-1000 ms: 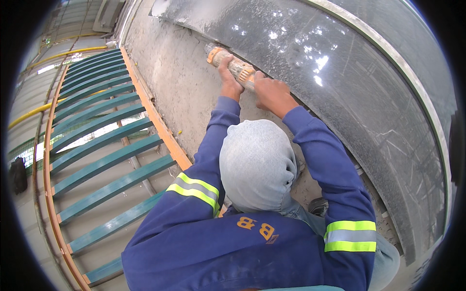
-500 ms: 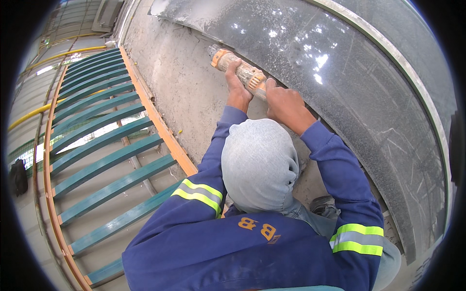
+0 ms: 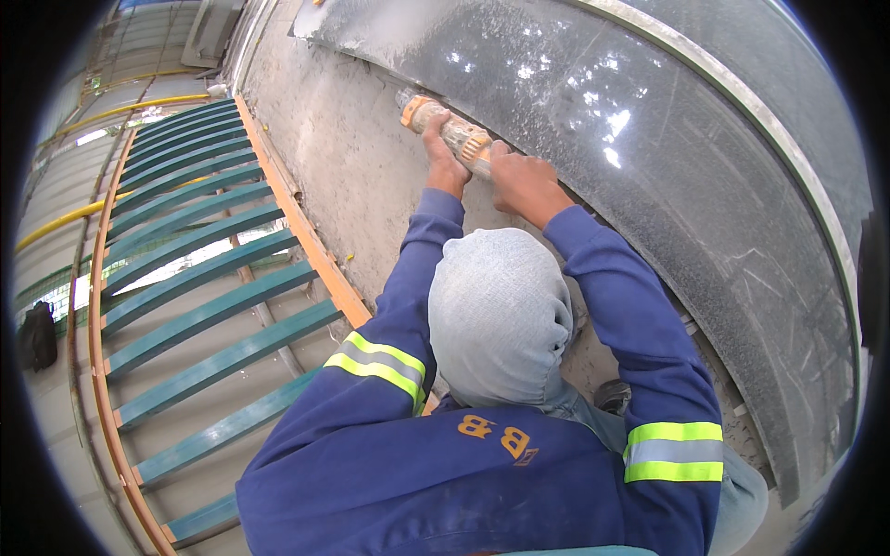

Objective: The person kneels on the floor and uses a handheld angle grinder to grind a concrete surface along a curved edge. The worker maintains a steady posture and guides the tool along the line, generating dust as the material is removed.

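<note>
Dusty orange angle grinder point(image 3: 452, 134) is gripped in both my hands, its head pointing to the far left. My left hand point(image 3: 445, 159) wraps the body behind the head, thumb on top. Around the rear end closes my right hand point(image 3: 525, 185). Beside the tool runs the long near edge of a dark, polished stone slab point(image 3: 640, 204), coated with pale dust toward its far end. The grinder's head is close to that edge; whether the disc touches it, I cannot tell.
A long rack of green slats point(image 3: 213, 338) with orange rails point(image 3: 306, 222) lies to my left. Dusty concrete floor point(image 3: 343, 157) stretches between rack and slab. My bent denim-covered knee point(image 3: 496, 310) rises in front of me. A pale bar point(image 3: 732, 88) borders the slab's far side.
Both hands and the grinder have shifted slightly; the rear end and my right hand moved left and a little farther away. My right forearm followed to the left. The grip stays the same.
</note>
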Motion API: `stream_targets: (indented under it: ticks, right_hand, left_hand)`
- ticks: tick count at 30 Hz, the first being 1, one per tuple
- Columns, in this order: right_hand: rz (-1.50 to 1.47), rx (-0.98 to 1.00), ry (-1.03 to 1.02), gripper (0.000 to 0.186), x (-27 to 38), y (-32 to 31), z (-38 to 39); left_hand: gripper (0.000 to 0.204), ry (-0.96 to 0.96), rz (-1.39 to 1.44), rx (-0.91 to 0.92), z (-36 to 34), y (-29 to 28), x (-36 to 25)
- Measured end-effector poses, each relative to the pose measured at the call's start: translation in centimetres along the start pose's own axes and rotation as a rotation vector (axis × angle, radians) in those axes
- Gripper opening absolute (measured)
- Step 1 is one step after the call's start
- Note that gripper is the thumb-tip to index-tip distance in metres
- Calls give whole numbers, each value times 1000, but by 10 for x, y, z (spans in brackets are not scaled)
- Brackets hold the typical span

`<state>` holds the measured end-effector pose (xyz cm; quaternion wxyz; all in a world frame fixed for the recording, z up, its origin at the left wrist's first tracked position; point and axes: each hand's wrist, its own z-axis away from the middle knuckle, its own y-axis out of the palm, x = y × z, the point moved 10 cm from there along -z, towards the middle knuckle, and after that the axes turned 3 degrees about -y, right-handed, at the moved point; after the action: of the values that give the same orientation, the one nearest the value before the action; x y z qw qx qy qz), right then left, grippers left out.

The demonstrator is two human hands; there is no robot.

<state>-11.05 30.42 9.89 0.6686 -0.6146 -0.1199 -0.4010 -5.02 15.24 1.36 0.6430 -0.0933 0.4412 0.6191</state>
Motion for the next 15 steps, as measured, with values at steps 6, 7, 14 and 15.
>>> stream_targets:
  ticks: [6,7,14,15]
  right_hand:
    - [-35,6,-21,45,-1,-9,11]
    - [-43,2,-31,45,0,-11,16]
    - [-53,6,-23,41,-2,-18,43]
    - [-50,10,-21,40,-3,-17,45]
  left_hand:
    - [43,-14,-1,12,15,13,2]
    - [43,-12,7,17,19,14,3]
    - [43,4,19,-23,54,22,13]
    - [43,5,17,-28,56,21,14]
